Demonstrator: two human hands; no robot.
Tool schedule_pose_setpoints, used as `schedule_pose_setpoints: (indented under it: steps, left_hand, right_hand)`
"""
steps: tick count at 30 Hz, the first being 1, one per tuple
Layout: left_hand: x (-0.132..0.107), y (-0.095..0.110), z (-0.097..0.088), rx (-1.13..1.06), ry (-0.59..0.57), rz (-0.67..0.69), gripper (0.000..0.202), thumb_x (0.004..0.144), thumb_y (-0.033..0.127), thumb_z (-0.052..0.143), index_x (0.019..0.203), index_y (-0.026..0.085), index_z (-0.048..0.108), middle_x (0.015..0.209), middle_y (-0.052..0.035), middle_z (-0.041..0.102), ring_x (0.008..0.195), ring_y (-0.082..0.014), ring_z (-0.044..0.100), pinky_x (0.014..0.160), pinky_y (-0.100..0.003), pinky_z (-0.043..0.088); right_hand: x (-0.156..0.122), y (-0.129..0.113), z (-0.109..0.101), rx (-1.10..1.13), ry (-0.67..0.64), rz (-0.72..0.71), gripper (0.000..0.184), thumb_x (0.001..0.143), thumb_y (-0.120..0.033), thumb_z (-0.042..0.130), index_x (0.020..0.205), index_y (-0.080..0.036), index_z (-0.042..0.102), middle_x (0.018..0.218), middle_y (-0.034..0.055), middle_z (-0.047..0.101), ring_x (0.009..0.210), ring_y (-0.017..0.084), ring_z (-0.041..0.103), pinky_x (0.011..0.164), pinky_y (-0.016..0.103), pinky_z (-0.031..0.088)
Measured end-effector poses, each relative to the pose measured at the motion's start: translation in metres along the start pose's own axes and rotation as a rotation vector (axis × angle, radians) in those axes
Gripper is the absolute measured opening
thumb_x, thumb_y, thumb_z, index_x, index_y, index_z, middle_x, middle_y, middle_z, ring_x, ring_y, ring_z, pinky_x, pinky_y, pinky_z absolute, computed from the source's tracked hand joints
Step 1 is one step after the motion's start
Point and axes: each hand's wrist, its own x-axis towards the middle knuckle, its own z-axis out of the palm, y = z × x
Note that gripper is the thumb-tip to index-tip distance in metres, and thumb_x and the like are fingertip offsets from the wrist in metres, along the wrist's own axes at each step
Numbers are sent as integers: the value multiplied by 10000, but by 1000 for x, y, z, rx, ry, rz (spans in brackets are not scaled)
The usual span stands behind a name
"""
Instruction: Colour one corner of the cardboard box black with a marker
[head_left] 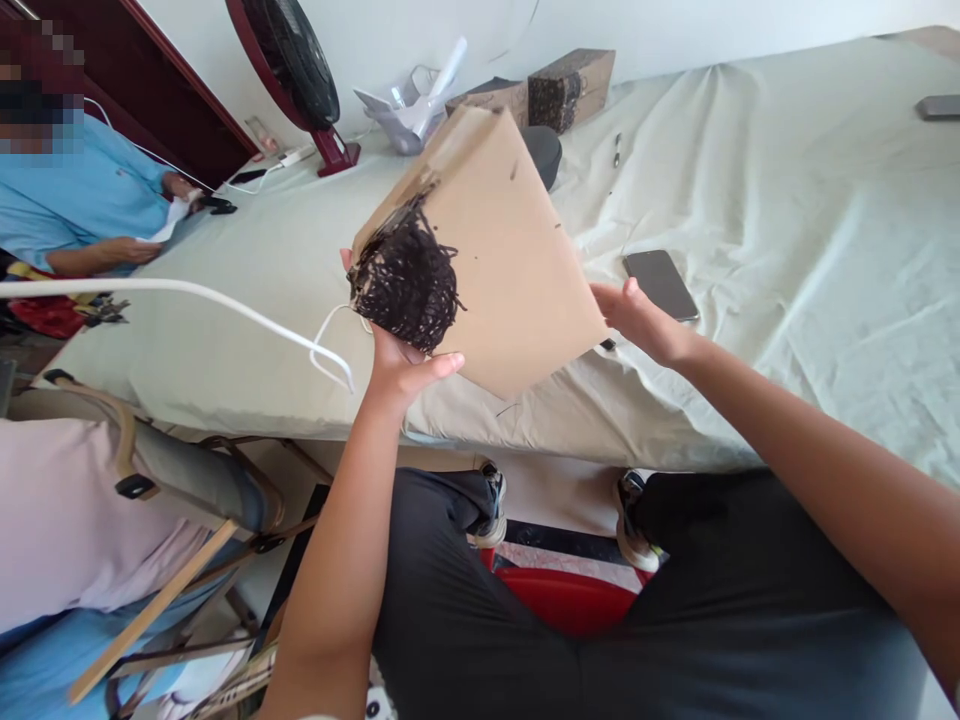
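A brown paper-wrapped block (502, 250) is held tilted above the table's near edge, between both my hands. Its open end shows a dark mass of black strands (406, 282) facing me. My left hand (401, 365) cups the block from below at that dark end, fingers wrapped under it. My right hand (641, 320) grips the block's right lower corner, fingers curled behind the paper.
The table is draped in a pale cloth (787, 230). A phone (661, 284) lies right of the block, two similar wrapped blocks (559, 90) stand at the back, beside a fan (300, 70). A person in blue (82, 215) sits far left. A white cable (187, 292) crosses left.
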Motion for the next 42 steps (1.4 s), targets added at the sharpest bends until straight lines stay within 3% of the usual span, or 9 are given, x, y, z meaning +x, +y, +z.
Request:
schedule_pose_setpoints:
  steps: [5, 8, 13, 16, 24, 28, 32, 37, 42]
  left_hand:
    - [2, 2, -1, -1, -22, 43, 1742, 471, 701, 1031, 1685, 516, -204, 1867, -73, -17, 1722, -443, 80, 1362, -692, 195]
    - [2, 2, 0, 6, -24, 32, 1763, 454, 679, 1046, 1688, 509, -203, 1867, -86, -25, 1723, -444, 56, 1363, -695, 172]
    - [1, 1, 0, 17, -36, 29, 1746, 464, 647, 1058, 1699, 504, -167, 1867, -87, -24, 1723, -440, 62, 1368, -687, 149]
    - [1, 0, -2, 33, -43, 44, 1724, 461, 644, 1060, 1712, 497, -117, 1868, -80, -33, 1724, -435, 56, 1371, -681, 135]
    - [-1, 0, -4, 87, -85, 73, 1634, 513, 723, 1009, 1721, 495, -68, 1864, -17, -125, 1726, -435, 3, 1375, -690, 120]
    - [-1, 0, -4, 101, -104, 82, 1636, 521, 695, 1018, 1714, 512, -86, 1867, -20, -104, 1727, -428, 45, 1376, -671, 167]
    - [0, -7, -8, 153, -144, 116, 1655, 526, 701, 1013, 1703, 521, -136, 1863, -27, -130, 1723, -429, 88, 1363, -636, 240]
    - [-2, -10, -12, 220, -127, 125, 1582, 583, 685, 997, 1709, 528, -104, 1857, -9, -168, 1721, -442, 81, 1343, -620, 307]
    - [-6, -6, -11, 224, -157, 76, 1551, 628, 672, 980, 1700, 540, -134, 1865, -10, -115, 1717, -434, 125, 1330, -629, 335]
  right_hand:
    - [18, 38, 19, -669, 146, 164, 547, 982, -557, 579, 1339, -157, 688, 1399, 254, 642, 1328, 467, 591, 1136, 635, 482]
    - [27, 44, 27, -852, 83, 165, 326, 1002, -411, 562, 1169, -174, 712, 1301, 258, 658, 1272, 464, 599, 1062, 599, 515]
    - [30, 30, 32, -785, 110, 281, 347, 1054, -298, 383, 1289, -163, 600, 1188, 271, 727, 1039, 431, 693, 875, 540, 531]
    - [30, 24, 29, -705, 154, 319, 415, 1073, -356, 331, 1362, -172, 565, 1122, 255, 758, 990, 444, 703, 821, 526, 520]
    - [29, 24, 28, -560, 175, 231, 325, 1050, -381, 404, 1157, -234, 673, 1029, 186, 772, 1001, 403, 692, 820, 463, 508]
    - [26, 20, 29, -576, 189, 275, 321, 1038, -369, 417, 1195, -217, 651, 1038, 199, 760, 962, 394, 673, 795, 451, 489]
    - [25, 13, 29, -455, 227, 203, 376, 1044, -427, 416, 1268, -238, 652, 885, 113, 723, 840, 328, 642, 749, 401, 450]
    - [23, 6, 29, -361, 234, 226, 268, 1007, -368, 478, 1040, -210, 693, 789, 67, 677, 733, 242, 588, 702, 353, 410]
    - [21, 8, 32, -423, 205, 185, 300, 1038, -401, 467, 1105, -223, 699, 842, 79, 712, 787, 259, 607, 725, 347, 406]
